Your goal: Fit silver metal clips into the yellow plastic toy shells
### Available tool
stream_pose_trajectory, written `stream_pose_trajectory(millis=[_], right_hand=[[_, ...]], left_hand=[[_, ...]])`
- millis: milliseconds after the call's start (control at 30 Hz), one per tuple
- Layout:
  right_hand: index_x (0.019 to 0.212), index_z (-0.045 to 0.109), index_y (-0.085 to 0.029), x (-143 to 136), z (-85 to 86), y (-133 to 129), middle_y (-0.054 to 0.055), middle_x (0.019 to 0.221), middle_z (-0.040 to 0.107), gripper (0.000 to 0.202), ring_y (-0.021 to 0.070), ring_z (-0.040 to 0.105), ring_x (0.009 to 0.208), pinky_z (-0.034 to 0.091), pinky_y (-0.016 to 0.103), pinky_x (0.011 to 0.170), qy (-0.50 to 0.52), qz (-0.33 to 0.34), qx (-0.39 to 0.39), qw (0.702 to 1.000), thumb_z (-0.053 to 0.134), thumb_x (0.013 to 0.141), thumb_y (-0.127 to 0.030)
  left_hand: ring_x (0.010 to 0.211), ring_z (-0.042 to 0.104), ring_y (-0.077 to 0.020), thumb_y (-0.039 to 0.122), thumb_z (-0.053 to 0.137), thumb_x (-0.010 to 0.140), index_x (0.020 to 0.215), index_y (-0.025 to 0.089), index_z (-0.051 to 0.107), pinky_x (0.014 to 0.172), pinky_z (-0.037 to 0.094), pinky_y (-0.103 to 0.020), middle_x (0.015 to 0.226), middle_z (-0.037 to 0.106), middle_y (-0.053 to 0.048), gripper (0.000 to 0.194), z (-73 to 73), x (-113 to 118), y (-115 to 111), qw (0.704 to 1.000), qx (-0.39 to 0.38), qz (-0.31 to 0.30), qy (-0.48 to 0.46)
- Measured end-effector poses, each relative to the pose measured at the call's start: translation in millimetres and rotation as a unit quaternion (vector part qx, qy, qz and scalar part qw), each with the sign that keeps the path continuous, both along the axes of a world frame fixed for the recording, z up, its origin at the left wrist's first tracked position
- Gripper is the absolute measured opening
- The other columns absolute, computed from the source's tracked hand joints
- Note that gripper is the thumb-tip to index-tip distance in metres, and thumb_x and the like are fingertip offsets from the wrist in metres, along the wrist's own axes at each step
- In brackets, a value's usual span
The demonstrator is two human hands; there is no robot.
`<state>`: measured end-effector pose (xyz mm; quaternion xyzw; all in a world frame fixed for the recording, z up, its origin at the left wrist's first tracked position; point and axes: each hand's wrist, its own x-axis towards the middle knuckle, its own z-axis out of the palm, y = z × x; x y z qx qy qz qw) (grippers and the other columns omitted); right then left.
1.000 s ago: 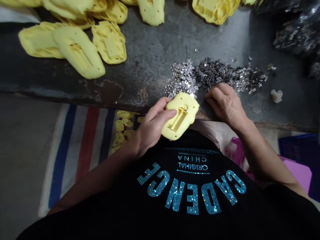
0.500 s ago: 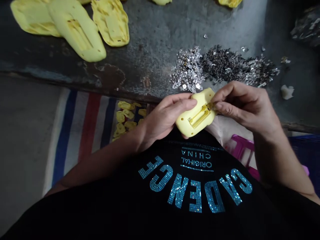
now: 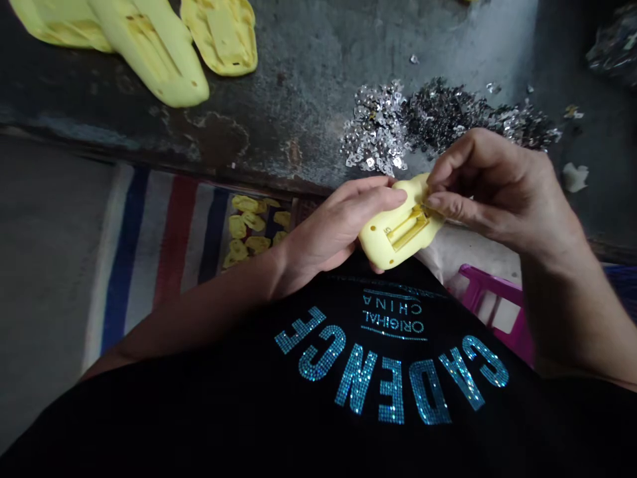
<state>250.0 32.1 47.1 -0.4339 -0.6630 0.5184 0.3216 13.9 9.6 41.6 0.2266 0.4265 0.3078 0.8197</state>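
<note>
A yellow plastic housing point(image 3: 375, 242) with a long battery slot and small screw holes is gripped by its left side in my left hand point(image 3: 343, 219). My thumb lies over its top face and the fingers wrap underneath. At the slot's upper right end, my right hand point(image 3: 490, 186) has thumb and forefinger pinched together over the housing. Whatever sits in that pinch is too small or hidden to make out. Just beyond the housing lies a heap of small shiny metal contact plates point(image 3: 375, 129), with a darker heap of small metal pieces point(image 3: 440, 109) beside it.
More yellow housings point(image 3: 184, 86) lie at the table's point(image 3: 293, 86) far left. Several yellow parts point(image 3: 239, 226) rest below its edge, near a striped sheet point(image 3: 169, 232). A white scrap point(image 3: 574, 177) and a clear bag point(image 3: 617, 50) are at right. A purple plastic stool point(image 3: 492, 285) stands below.
Both hands and the housing have shifted slightly right in view. My right hand's knuckles have risen, while the pinch stays at the slot's end. The table scene has slid a little upward.
</note>
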Motion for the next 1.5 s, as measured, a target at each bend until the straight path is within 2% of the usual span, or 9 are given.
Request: stream_pose_trajectory(millis=[200, 367, 567, 767, 967, 1167, 1267, 1367, 1500], right_hand=[[0.097, 0.081, -0.037, -1, 2.0, 1, -0.002, 0.088, 0.077, 0.032, 0.0232, 0.065, 0.071, 0.052, 0.044, 0.062, -0.004, 0.007, 0.006, 1.000, 0.107, 0.078, -0.038], [0.099, 0.077, -0.037, -3, 7.8, -1, -0.004, 0.090, 0.076, 0.027, 0.0215, 0.065, 0.072, 0.050, 0.045, 0.065, -0.061, 0.010, 0.036, 0.997, 0.100, 0.088, -0.044], [0.097, 0.074, -0.037, -5, 12.4, 1, -0.003, 0.088, 0.075, 0.032, 0.0228, 0.065, 0.073, 0.050, 0.046, 0.064, -0.105, 0.006, 0.031, 0.994, 0.098, 0.089, -0.058], [0.095, 0.078, -0.038, -3, 8.4, -1, 0.000, 0.089, 0.077, 0.025, 0.0253, 0.068, 0.073, 0.057, 0.048, 0.064, -0.095, -0.021, 0.041, 0.994, 0.099, 0.089, -0.049], [0.099, 0.081, -0.035, 6, -1.8, -6, 0.000, 0.097, 0.080, 0.013, 0.0219, 0.071, 0.078, 0.055, 0.042, 0.063, -0.060, -0.045, 0.122, 0.990, 0.094, 0.096, -0.034], [0.117, 0.086, -0.035, 3, -9.4, -27, 0.005, 0.114, 0.082, 0.026, 0.0251, 0.081, 0.102, 0.067, 0.043, 0.084, -0.177, -0.032, 0.322, 0.930, 0.078, 0.104, -0.014], [0.123, 0.084, -0.028, 1, -18.6, -39, 0.006, 0.115, 0.083, 0.025, 0.0228, 0.079, 0.099, 0.065, 0.039, 0.080, -0.229, -0.049, 0.399, 0.887, 0.075, 0.106, -0.012], [0.132, 0.081, -0.033, 2, -27.8, -46, 0.004, 0.115, 0.086, 0.035, 0.0209, 0.076, 0.090, 0.062, 0.038, 0.075, -0.268, -0.062, 0.463, 0.842, 0.074, 0.106, -0.011], [0.135, 0.082, -0.042, 6, -33.6, -50, 0.001, 0.115, 0.087, 0.037, 0.0226, 0.077, 0.088, 0.066, 0.043, 0.080, -0.263, -0.093, 0.424, 0.862, 0.075, 0.107, -0.019]], left_hand=[[0.074, 0.069, -0.0145, 0.031, 0.086, 0.091, 0.106, 0.017, 0.069, 0.065, 0.063, -0.024, 0.092, 0.072, -0.003, 0.026, -1.8, 1, 0, 1.000, 0.019, -0.014, -0.005], [0.073, 0.069, -0.0147, 0.028, 0.089, 0.086, 0.106, 0.019, 0.065, 0.059, 0.059, -0.023, 0.090, 0.070, -0.002, 0.033, -3.6, 1, 0, 1.000, 0.018, -0.008, -0.005], [0.068, 0.067, -0.0123, 0.035, 0.080, 0.099, 0.104, 0.020, 0.065, 0.050, 0.052, -0.020, 0.088, 0.070, 0.000, 0.022, -9.4, 0, -1, 0.998, 0.052, -0.028, -0.019], [0.063, 0.066, -0.0126, 0.034, 0.085, 0.094, 0.106, 0.021, 0.065, 0.041, 0.045, -0.019, 0.086, 0.069, 0.001, 0.027, -12.2, 0, 2, 0.998, 0.046, -0.030, -0.029], [0.061, 0.066, -0.0120, 0.036, 0.085, 0.091, 0.103, 0.022, 0.060, 0.039, 0.046, -0.017, 0.086, 0.068, 0.001, 0.032, -10.1, 2, 3, 0.998, 0.054, -0.032, -0.017], [0.061, 0.064, -0.0119, 0.038, 0.083, 0.094, 0.100, 0.021, 0.058, 0.041, 0.047, -0.018, 0.084, 0.066, 0.001, 0.030, -7.7, 2, 1, 0.997, 0.072, -0.026, -0.015], [0.063, 0.063, -0.0122, 0.037, 0.079, 0.098, 0.100, 0.021, 0.060, 0.044, 0.047, -0.019, 0.084, 0.064, 0.001, 0.025, -5.5, 3, -1, 0.997, 0.077, -0.018, -0.012], [0.067, 0.062, -0.0122, 0.036, 0.076, 0.100, 0.102, 0.020, 0.061, 0.053, 0.051, -0.020, 0.084, 0.064, 0.001, 0.022, -3.3, 3, -3, 0.997, 0.081, -0.004, -0.005], [0.074, 0.063, -0.0131, 0.033, 0.079, 0.097, 0.104, 0.022, 0.062, 0.062, 0.051, -0.021, 0.088, 0.064, 0.001, 0.021, -3.4, 3, -5, 0.997, 0.073, 0.002, 0.001]])
